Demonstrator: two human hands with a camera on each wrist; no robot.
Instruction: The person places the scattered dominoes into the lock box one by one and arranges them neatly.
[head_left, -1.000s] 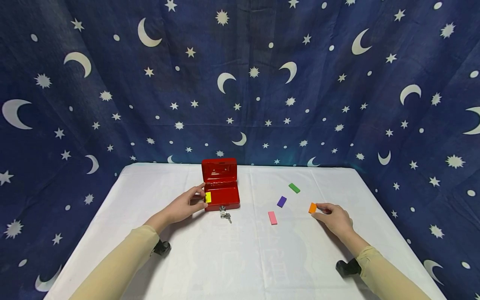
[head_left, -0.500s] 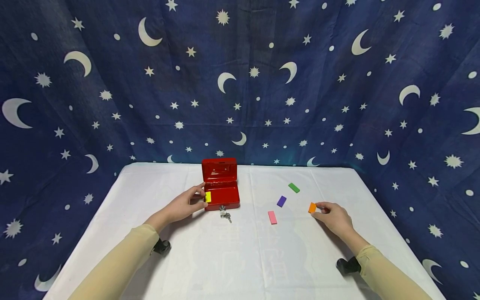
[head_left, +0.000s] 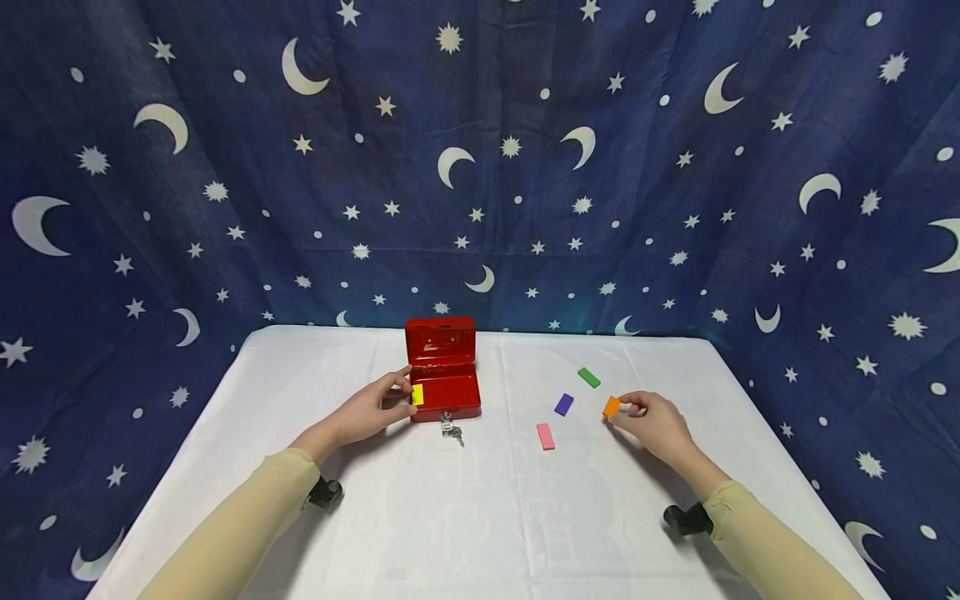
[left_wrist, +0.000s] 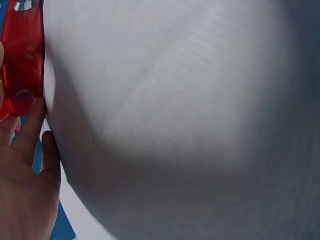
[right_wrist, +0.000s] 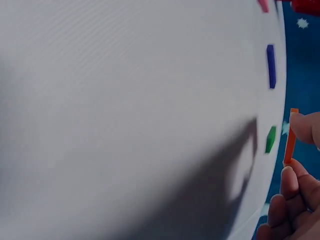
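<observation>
My right hand (head_left: 660, 427) pinches a small flat orange block (head_left: 611, 407) between thumb and fingers. In the right wrist view, that orange block (right_wrist: 290, 142) appears edge-on, above the table. A red metal cash box (head_left: 445, 393) stands with its lid raised. A yellow rectangular piece (head_left: 417, 395) lies at its left inner side. My left hand (head_left: 367, 411) rests against the box's left side, thumb near the front corner and a finger near the back one. The left wrist view shows its fingers touching the red box (left_wrist: 22, 55).
Green (head_left: 588, 377), purple (head_left: 564, 405) and pink (head_left: 545, 436) blocks lie apart on the white tablecloth (head_left: 480, 517). Two keys (head_left: 455, 433) hang from the box's front lock. A dark blue cloth (head_left: 510, 200) with moons and stars hangs behind the table.
My right hand has moved left with the orange block, which now sits a little higher and nearer the purple block. The left hand and the box have stayed put.
</observation>
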